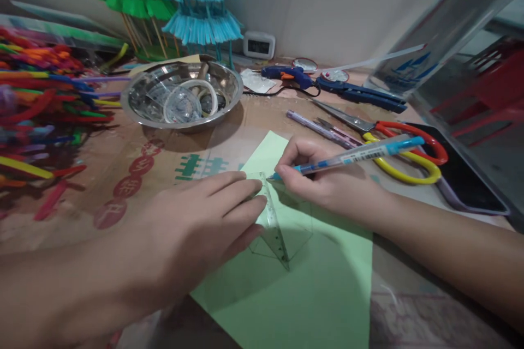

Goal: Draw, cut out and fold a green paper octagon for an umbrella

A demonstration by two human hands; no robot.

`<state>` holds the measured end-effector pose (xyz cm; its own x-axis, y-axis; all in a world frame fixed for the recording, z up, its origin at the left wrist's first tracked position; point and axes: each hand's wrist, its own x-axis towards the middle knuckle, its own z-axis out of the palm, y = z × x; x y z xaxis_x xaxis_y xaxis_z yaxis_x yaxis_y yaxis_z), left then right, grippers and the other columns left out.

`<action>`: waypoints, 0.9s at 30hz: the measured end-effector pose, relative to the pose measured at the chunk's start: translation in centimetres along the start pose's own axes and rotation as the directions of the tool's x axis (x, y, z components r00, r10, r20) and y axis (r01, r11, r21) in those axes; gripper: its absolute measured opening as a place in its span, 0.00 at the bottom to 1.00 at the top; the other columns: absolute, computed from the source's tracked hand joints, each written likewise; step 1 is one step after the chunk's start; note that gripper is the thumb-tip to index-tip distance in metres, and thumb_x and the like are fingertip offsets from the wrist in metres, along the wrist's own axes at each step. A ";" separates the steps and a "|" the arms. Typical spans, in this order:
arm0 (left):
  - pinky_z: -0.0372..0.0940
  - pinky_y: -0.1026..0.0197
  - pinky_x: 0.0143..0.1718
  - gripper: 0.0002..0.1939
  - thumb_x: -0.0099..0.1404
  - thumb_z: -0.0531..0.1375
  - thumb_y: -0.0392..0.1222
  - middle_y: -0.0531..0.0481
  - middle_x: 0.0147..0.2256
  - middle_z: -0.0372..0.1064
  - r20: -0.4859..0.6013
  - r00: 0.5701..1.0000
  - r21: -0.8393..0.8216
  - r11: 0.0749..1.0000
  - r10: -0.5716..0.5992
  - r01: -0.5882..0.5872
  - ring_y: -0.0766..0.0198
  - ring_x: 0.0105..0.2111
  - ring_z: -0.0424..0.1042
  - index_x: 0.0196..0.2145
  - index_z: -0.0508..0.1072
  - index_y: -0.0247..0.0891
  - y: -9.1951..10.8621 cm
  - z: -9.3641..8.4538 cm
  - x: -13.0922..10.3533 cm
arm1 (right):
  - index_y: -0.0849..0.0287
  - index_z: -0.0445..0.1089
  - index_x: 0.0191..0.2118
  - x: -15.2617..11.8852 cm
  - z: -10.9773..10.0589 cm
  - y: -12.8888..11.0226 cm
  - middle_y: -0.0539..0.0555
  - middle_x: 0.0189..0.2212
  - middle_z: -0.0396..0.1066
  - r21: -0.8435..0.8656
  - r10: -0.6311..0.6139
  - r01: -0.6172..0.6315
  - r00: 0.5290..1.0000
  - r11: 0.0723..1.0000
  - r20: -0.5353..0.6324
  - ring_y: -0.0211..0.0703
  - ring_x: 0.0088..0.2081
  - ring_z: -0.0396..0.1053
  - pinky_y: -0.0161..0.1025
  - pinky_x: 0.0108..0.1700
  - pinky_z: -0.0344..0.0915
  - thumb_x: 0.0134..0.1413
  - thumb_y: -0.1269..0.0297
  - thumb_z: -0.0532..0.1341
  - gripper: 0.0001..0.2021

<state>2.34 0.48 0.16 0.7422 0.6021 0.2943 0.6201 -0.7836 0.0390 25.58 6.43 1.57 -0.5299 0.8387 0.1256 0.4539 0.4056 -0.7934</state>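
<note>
A sheet of light green paper (327,294) lies in front of me with thin straight lines drawn on it. On the paper is a clear triangular ruler (275,223). My left hand (204,218) holds it down, its fingers close together over the ruler's left part and hiding that part. My right hand (323,174) is closed around a clear pen with blue parts (360,154). The pen's tip rests by the ruler's upper end, touching or just above the paper.
A metal bowl (135,106) with tape rolls stands behind. Colourful pipe cleaners (49,98) pile up at left. Scissors (401,161), a phone (466,174), pens (315,126), a blue glue gun (286,73) and a large clear bottle (434,38) are at right. Green and blue tiered models (202,27) stand behind.
</note>
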 end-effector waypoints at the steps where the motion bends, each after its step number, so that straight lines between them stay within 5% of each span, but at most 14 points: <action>1: 0.75 0.51 0.41 0.21 0.83 0.43 0.45 0.45 0.49 0.77 -0.005 1.000 0.001 1.000 0.006 -0.006 0.52 0.48 0.76 0.48 0.75 0.40 -0.1 0.1 -0.1 | 0.56 0.66 0.32 0.0 0.0 0.0 0.46 0.23 0.67 0.002 0.006 -0.006 1.000 1.000 0.006 0.35 0.24 0.62 0.34 0.26 0.56 0.59 0.64 0.62 0.06; 27: 0.72 0.51 0.44 0.18 0.83 0.47 0.45 0.42 0.50 0.77 -0.065 0.996 -0.003 0.998 0.057 -0.057 0.51 0.50 0.75 0.51 0.76 0.38 -0.3 0.6 -0.5 | 0.55 0.65 0.32 0.0 0.1 -0.1 0.46 0.23 0.66 -0.027 0.012 -0.012 1.000 1.000 0.001 0.37 0.25 0.61 0.35 0.28 0.55 0.58 0.64 0.61 0.05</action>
<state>1.90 0.52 -0.57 0.7580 0.5456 0.3574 0.5763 -0.8169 0.0247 25.50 6.33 1.56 -0.5252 0.8431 0.1157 0.4791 0.4052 -0.7786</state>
